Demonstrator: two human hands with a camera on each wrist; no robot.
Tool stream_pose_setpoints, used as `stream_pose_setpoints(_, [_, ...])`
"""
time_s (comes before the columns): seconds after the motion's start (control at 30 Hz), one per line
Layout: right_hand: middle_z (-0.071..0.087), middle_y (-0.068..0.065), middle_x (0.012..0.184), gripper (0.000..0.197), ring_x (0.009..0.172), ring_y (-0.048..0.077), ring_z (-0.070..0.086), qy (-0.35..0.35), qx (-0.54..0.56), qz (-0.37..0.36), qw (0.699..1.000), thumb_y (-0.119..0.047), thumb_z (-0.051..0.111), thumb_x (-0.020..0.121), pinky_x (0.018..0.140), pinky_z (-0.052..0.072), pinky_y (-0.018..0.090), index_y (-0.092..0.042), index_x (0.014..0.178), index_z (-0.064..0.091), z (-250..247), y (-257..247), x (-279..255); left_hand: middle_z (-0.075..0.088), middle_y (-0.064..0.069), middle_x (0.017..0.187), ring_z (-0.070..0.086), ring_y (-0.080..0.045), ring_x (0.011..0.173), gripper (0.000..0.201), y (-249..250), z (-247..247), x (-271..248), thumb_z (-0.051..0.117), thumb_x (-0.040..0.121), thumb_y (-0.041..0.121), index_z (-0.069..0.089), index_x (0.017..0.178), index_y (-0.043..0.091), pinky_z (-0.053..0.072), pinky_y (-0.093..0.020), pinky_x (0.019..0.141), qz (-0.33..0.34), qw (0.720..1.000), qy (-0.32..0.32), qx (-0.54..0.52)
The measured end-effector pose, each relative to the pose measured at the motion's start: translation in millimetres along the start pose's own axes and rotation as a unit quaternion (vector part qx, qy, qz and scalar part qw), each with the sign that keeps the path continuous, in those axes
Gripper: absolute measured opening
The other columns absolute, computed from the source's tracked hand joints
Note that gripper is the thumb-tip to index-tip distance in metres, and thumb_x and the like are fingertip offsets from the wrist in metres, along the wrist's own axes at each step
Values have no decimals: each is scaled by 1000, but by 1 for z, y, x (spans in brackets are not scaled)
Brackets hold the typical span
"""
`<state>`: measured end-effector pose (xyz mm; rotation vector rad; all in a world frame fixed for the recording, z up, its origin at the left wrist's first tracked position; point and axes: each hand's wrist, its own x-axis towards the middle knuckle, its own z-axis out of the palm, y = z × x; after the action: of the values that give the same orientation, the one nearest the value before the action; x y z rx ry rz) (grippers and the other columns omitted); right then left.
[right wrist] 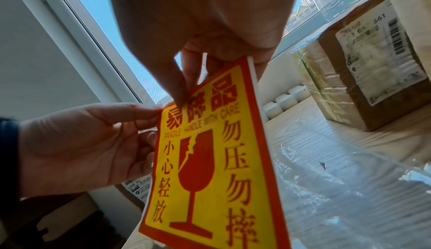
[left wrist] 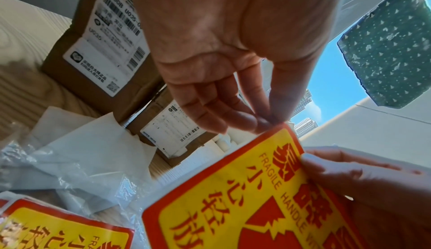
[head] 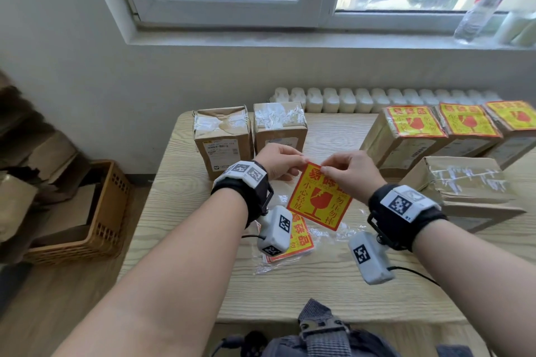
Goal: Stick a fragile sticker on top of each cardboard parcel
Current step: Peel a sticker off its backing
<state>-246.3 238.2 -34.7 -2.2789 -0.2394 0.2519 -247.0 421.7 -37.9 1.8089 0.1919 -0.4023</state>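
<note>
I hold a red and yellow fragile sticker (head: 319, 200) (left wrist: 245, 197) (right wrist: 210, 160) up over the table. My left hand (head: 280, 161) (left wrist: 263, 122) (right wrist: 154, 116) pinches its top left corner. My right hand (head: 348, 171) (right wrist: 186, 87) (left wrist: 338, 175) pinches its top edge, thumb on the printed face. Two bare cardboard parcels (head: 222, 139) (head: 280, 127) stand at the back left. Three parcels at the back right (head: 406, 136) (head: 470, 127) (head: 516, 122) carry stickers on top. Another bare parcel (head: 464, 182) lies at the right.
A stack of spare stickers (head: 298, 238) (left wrist: 58, 229) lies on crumpled clear plastic wrap (head: 327, 238) near the table's front. White backing papers (left wrist: 77, 138) lie by the left parcels. A wicker basket (head: 95, 217) sits on the floor at left. A radiator (head: 377, 100) runs behind the table (head: 319, 293).
</note>
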Motion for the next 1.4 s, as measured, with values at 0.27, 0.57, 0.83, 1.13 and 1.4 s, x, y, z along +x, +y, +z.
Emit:
stream_pose_setpoints(0.27, [70, -3, 78, 9, 74, 12, 66, 3, -10, -9, 1000, -18, 66, 87, 64, 53, 27, -22, 82, 72, 6, 2, 3, 65, 4, 65, 54, -5, 57, 14, -2, -3, -5, 66, 89, 16, 71, 92, 4, 48, -18, 61, -29, 999, -11, -23])
stream_pose_setpoints(0.57, [71, -4, 81, 7, 79, 13, 68, -3, -5, -3, 1000, -21, 65, 88, 69, 56, 30, -22, 86, 71, 5, 2, -1, 62, 0, 68, 53, -6, 57, 9, -3, 0, -8, 65, 89, 12, 69, 91, 5, 49, -16, 56, -36, 999, -18, -18])
stream_pose_setpoints(0.83, [68, -6, 82, 15, 80, 11, 65, 48, -13, -36, 998, -13, 74, 79, 74, 55, 28, -24, 82, 65, 9, -2, -2, 57, -1, 65, 52, -8, 57, 11, -4, 7, -5, 63, 89, 11, 65, 78, 9, 48, -18, 55, -50, 998, -21, -33])
stream_pose_setpoints(1.13, [66, -7, 82, 14, 82, 11, 64, 61, -53, -96, 992, -11, 72, 77, 79, 55, 33, -23, 80, 66, 14, -5, 0, 61, -3, 70, 57, -10, 59, 15, -4, 8, -6, 62, 92, 12, 63, 76, 12, 51, -19, 57, -58, 996, -23, -67])
stream_pose_setpoints(1.4, [67, -3, 82, 20, 81, 13, 65, 54, -61, -105, 991, -11, 74, 75, 79, 57, 38, -27, 71, 64, 17, -3, 1, 68, 0, 74, 64, -6, 61, 7, -7, 5, -10, 65, 89, 9, 64, 91, 15, 53, -22, 67, -37, 997, -14, -66])
